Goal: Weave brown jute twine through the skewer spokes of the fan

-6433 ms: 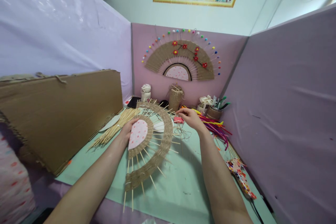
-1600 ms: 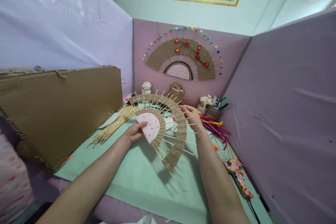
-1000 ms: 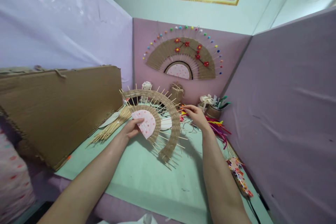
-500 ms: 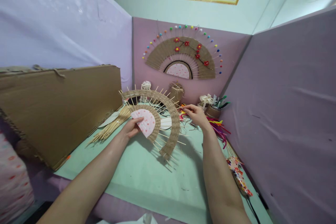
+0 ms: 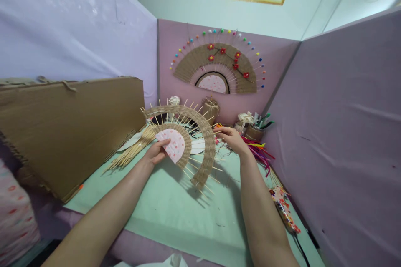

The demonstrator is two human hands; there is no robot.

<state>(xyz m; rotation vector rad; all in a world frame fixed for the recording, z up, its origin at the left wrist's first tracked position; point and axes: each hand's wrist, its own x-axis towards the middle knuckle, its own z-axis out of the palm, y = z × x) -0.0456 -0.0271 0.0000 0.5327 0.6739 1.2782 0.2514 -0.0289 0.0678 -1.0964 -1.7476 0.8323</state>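
Observation:
A half-round woven fan (image 5: 208, 150) of thin wooden sticks and brown twine is held tilted above the table. Two woven bands cross its sticks, with a gap between them and bare stick ends outside the outer band. My left hand (image 5: 156, 152) is closed on the fan at its pink patterned half-circle (image 5: 175, 145), thumb on the front. At the outer band's right edge, my right hand (image 5: 230, 137) has its fingers pinched together beside the stick ends. Whatever lies between those fingertips is too small to make out.
A finished-looking fan (image 5: 191, 64) with red flowers hangs on the back panel. Cardboard (image 5: 78, 129) stands at left beside a bundle of sticks (image 5: 131, 150). At right are a cup of tools (image 5: 254, 132), coloured pipe cleaners (image 5: 261, 154) and a flower-patterned corded tool (image 5: 285, 208).
My right hand has moved slightly left and down, closer to the fan's outer edge. The fan has shifted very little in my left hand.

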